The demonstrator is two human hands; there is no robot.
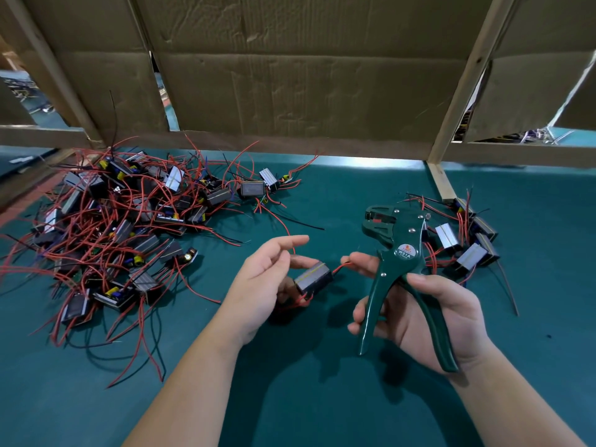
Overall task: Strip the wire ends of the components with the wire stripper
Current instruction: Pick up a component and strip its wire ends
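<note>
Currently gripping the green wire stripper (397, 253) in the right hand (432, 317), with the thumb over one handle and curled fingers round the other. Held upright above the green mat (290, 398), with handles apart and head pointing up and away, touching no wire. Also touching, with the fingertips (362, 262) of that same hand behind the tool, the end of a red wire (338, 268).

Holding one component (314, 278) in the left hand (267, 279), just above the mat, between the thumb on top and curled fingers beneath, with the index finger stretched out free. Joined by the red wire to the right fingertips; positioned just left of the stripper's handles.

On the mat to the far left, a large tangled pile of components (129, 227) with red and black leads. To the right, beyond the stripper, a smaller group of components (467, 250). Behind the mat, a cardboard wall (306, 75) on a wooden frame (464, 82).
</note>
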